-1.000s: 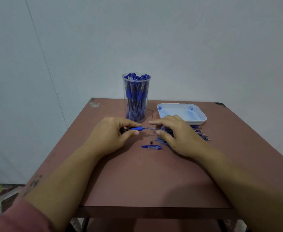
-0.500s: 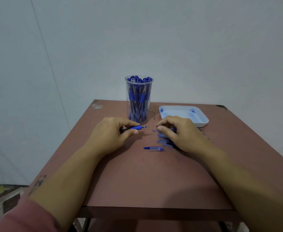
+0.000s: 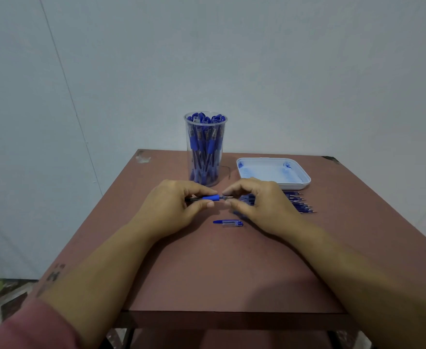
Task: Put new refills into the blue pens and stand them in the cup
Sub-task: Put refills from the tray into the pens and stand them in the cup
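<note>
Reddish-brown table (image 3: pixel 232 273), near edge at the bottom of the frame, patterned floor (image 3: pixel 0 293) at lower left; a loose pen cap (image 3: pixel 228 223) lies on it at centre. Just beyond: left hand (image 3: pixel 171 207), fingers curled round a blue pen (image 3: pixel 210 197) held level, and right hand (image 3: pixel 262 205), thumb and forefinger pinching that pen's tip end, above a row of refills (image 3: pixel 300 202). Farther back: clear cup (image 3: pixel 205 149) packed with upright blue pens, white tray (image 3: pixel 272 171) to its right, pale grey wall (image 3: pixel 257 71) filling the upper frame.

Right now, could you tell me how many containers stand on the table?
2: the tall clear plastic cup holding blue pens, back centre; the shallow white tray right of it.
</note>
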Motion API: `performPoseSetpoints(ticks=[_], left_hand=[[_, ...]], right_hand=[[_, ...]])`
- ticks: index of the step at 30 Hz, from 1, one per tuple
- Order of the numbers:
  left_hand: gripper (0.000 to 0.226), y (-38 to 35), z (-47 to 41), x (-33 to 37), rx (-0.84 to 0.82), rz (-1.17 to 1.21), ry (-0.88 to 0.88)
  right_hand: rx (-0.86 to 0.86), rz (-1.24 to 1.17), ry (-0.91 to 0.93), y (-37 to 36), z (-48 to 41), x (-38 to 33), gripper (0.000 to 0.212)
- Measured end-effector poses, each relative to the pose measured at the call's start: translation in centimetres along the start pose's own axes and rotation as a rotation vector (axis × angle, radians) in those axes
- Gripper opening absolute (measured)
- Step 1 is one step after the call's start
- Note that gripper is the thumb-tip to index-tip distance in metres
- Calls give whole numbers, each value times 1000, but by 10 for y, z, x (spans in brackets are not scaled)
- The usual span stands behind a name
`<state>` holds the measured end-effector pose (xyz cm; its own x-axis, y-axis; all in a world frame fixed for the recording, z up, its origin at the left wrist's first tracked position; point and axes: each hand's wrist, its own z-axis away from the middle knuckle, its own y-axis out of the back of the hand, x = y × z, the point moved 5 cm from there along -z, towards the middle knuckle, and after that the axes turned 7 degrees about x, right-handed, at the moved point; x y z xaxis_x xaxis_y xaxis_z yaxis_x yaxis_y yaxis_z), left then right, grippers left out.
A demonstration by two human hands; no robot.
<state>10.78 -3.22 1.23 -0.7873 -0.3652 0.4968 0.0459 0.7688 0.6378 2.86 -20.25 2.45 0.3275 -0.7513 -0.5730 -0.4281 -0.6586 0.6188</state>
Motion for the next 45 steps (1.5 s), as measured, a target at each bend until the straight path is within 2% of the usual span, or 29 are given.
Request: performPoseSetpoints(ticks=[3,8,12,18,22,27,31,36,40,45], left_hand=[[25,-1,0,1,-6,6,-8],[26,-1,-1,1,-3,11,-12],[26,0,-1,1,1,-2,-24],[25,1,-1,2,11,-5,-31],[23,2,0,4,13,-8,-34],[22,1,0,4,12,-2,-34],[25,0,1,3,14,12,-27],[27,-1,0,3,17,20,-25],[27,0,1,5,27,18,-39],[23,1,1,6,46,16,-50]], right_hand=[[-17,42,16,-3,-1,0,11],[-19,100,83,-1,-1,-3,32],[36,163,196,-1,-1,-7,12],[12,139,145,0,0,-5,36],[36,202,224,0,-1,-8,12],[36,191,189,2,0,-5,30],[33,214,237,0,0,-9,11],[0,155,154,0,1,-5,28],[46,217,251,0,1,-11,12],[26,196,209,-3,0,-8,26]])
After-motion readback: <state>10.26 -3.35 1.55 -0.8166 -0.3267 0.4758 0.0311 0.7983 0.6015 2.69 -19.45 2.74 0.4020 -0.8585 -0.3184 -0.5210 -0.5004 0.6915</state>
